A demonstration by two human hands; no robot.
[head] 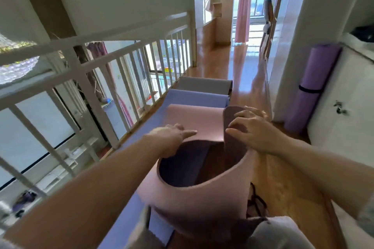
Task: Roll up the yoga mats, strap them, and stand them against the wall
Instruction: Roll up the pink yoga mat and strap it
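The pink mat curls into a loose, hollow loop in the near centre, lying on a blue mat. The right hand grips its turned-up edge with curled fingers, while the left hand rests straight-fingered on its rim. A strapped purple roll stands at the right wall.

Four yoga mats: pink mat, blue mat, grey mat, purple mat.

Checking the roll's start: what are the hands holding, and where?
Right hand grips the turned-over end of the pink mat; left hand presses it, fingers straight.
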